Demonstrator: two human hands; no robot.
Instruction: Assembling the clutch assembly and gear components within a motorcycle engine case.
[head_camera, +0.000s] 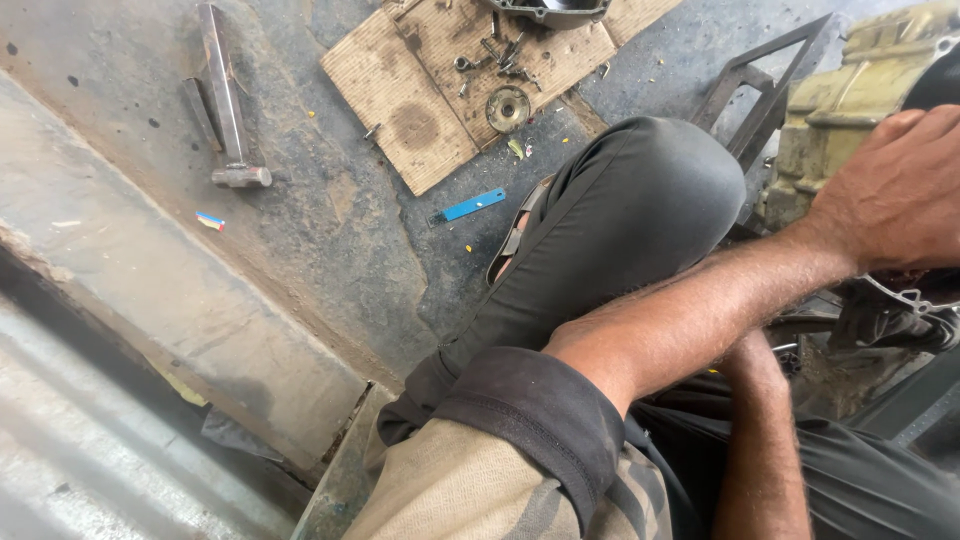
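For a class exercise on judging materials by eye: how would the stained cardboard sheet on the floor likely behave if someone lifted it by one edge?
The cardboard sheet looks thin and flat, so it would probably be light and bend. Bolts and a round metal disc rest on it; they would likely slide or roll off. The dark stains suggest it may be softened there.

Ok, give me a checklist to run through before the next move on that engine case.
1. Left hand resting on the grimy engine case: ok.
2. Right hand position: cannot tell, only the forearm shows and the hand is hidden below.
3. Hammer close by: not ok, it lies on the floor out of easy reach.
4. Bolts kept together on the cardboard: ok.
5. Blue strip tidied away: not ok, loose on the floor.
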